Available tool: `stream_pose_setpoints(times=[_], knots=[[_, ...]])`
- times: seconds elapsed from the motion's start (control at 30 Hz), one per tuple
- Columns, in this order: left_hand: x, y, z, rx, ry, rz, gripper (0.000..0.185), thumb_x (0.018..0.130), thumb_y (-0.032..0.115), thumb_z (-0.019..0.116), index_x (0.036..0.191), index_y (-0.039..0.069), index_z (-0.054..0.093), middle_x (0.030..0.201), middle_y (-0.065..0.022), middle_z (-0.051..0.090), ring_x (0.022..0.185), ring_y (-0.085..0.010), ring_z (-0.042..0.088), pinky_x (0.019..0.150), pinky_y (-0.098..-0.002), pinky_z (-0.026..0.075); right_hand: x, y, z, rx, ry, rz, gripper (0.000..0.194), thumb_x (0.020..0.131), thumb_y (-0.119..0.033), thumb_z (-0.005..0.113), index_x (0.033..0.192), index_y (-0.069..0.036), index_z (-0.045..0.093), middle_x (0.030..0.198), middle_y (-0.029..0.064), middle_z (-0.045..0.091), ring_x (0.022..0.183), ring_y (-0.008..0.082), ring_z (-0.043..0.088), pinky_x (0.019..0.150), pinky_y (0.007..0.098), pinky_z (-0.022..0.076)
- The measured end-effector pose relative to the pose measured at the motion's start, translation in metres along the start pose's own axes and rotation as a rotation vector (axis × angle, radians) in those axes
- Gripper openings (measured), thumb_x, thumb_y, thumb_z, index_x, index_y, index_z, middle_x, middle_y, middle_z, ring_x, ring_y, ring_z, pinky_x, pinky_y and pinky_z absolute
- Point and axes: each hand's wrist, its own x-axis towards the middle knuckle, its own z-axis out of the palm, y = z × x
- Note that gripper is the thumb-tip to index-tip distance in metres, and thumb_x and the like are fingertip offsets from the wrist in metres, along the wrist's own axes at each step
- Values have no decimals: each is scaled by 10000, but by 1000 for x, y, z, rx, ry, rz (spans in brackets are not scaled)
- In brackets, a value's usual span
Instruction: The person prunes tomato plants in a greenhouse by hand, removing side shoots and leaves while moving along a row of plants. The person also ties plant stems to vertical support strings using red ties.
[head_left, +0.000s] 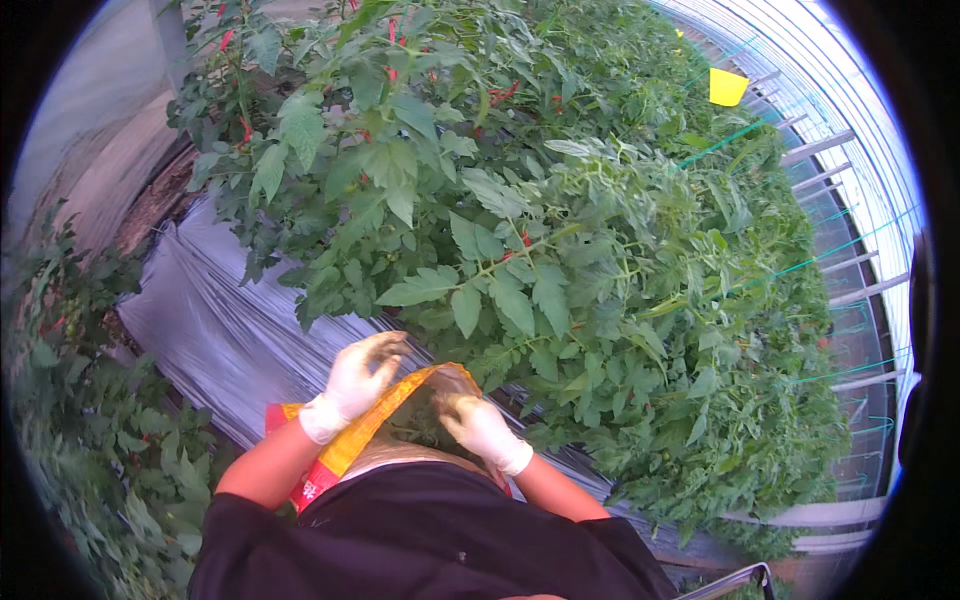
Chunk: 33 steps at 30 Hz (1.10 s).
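Observation:
A yellow and red bag (375, 420) with a pale inside hangs in front of my waist, its mouth spread, with green leafy cuttings (420, 416) inside. My left hand (360, 382), in a white glove with soiled fingertips, is at the bag's left rim, its fingers curled and raised above it; whether it holds anything does not show. My right hand (476, 427), gloved too, is at the right side of the opening, its fingertips by the rim; its grip is unclear. Tomato plants (510, 292) with red ties (525, 238) stand just beyond both hands.
Silvery plastic mulch film (217, 300) covers the ground between the rows. More plants (142, 465) grow on the left. Green strings (720, 142) run above the right row, where a yellow card (727, 87) hangs. A metal frame (739, 581) shows at the lower right.

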Motion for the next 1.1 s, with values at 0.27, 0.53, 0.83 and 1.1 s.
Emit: stream_pose_setpoints(times=[0.27,0.53,0.83,1.1], knots=[[10,-29,-66,-69,30,-58,313,850,-16,597,1162,-48,588,997,-137,702,923,-185,683,831,-298,522,102,-27,-75,-262,877,24,357,780,-82,700,1121,-4,627,1133,175,630,1055,339,591,938,409,456],[56,1,-29,21,-110,60,308,801,-17,614,1108,-4,627,1080,-150,653,940,-237,655,849,-325,512,157,17,-109,-635,583,395,615,788,-261,711,1325,-44,503,1373,165,500,1275,358,437,1039,500,372],[183,50,62,423,-142,541,268,756,35,605,1020,13,645,1052,-162,653,988,-338,605,865,-408,489,133,47,-44,-650,580,158,569,760,-172,659,1297,-33,533,1329,171,502,1275,378,405,1073,510,297],[261,38,159,954,-414,319,386,889,370,477,1180,167,630,1181,-86,646,1126,-290,574,959,-414,432,123,76,-38,-504,573,41,429,763,-168,617,1166,-25,585,1228,132,551,1256,367,456,750,435,499]])
